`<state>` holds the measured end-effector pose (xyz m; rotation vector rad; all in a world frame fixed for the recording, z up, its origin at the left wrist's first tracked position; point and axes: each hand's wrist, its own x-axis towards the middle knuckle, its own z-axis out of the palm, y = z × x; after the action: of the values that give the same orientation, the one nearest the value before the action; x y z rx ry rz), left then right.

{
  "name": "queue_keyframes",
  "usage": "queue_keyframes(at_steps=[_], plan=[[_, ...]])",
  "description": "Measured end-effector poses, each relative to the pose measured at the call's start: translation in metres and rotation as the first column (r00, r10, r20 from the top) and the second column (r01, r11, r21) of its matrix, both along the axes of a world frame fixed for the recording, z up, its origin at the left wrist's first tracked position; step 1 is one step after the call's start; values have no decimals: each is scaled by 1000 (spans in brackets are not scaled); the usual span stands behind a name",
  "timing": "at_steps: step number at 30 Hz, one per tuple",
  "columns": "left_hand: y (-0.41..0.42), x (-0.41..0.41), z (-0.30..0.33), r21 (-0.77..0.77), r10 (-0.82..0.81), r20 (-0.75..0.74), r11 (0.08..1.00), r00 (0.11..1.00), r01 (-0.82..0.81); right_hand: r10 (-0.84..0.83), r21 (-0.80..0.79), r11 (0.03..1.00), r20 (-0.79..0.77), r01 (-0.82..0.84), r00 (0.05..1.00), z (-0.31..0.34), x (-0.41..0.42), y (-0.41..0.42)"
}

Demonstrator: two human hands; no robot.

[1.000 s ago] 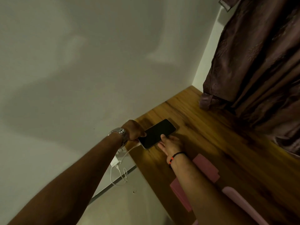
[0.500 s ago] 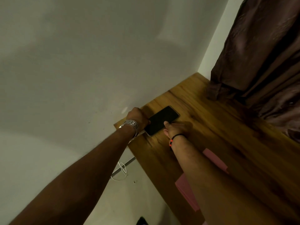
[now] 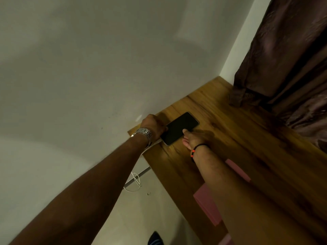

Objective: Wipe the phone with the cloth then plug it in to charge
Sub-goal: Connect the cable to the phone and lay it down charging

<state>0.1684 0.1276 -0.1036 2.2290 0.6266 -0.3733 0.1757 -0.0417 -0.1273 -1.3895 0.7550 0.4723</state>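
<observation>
At the near corner of the wooden desk (image 3: 235, 138), my left hand (image 3: 154, 125) closes on the bottom end of the phone (image 3: 179, 128), while my right hand (image 3: 196, 138) rests beside it, thumb on the dark screen. The phone lies flat by the wall. A white cable (image 3: 135, 182) dangles below the desk edge; the pink cloth (image 3: 207, 204) lies nearer me.

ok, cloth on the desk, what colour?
Pink. The cloth lies folded on the wooden desk, partly hidden under the right forearm; the head view shows it.
</observation>
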Motion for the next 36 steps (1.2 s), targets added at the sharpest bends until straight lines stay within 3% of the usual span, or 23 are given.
queue_keyframes(at_steps=[4, 6, 8, 12, 16, 20, 24, 27, 30, 36], plan=[[14, -35, 18, -70, 73, 192, 996, 979, -60, -43, -53, 998, 56, 46, 997, 17, -24, -4], [25, -66, 26, -209, 232, 301, 962, 925, -174, -30, -56, 998, 131, 37, 991, 29, -51, -2], [39, -100, 27, -394, 431, 320, 870, 844, -296, 25, 17, 999, 203, -29, 979, 38, -83, 4], [60, -167, 4, -628, 751, 99, 556, 653, -544, 244, 120, 952, 257, -282, 935, 37, -141, 32], [67, -210, -45, -646, 804, -214, 310, 555, -698, 485, 143, 843, 213, -518, 848, 9, -178, 62], [71, -228, -92, -648, 794, -349, 179, 498, -740, 562, 180, 808, 47, -560, 826, -32, -188, 80], [80, -230, -121, -685, 803, -395, 65, 446, -726, 466, 181, 876, -74, -448, 882, -75, -177, 93], [86, -222, -140, -667, 835, -379, 52, 399, -743, 374, 141, 922, -91, -360, 923, -106, -164, 107], [90, -212, -160, -603, 854, -346, 115, 388, -789, 332, 86, 942, -106, -325, 937, -135, -151, 123], [99, -196, -197, -442, 814, -244, 390, 527, -808, 466, -126, 873, -66, -471, 882, -181, -138, 141]])
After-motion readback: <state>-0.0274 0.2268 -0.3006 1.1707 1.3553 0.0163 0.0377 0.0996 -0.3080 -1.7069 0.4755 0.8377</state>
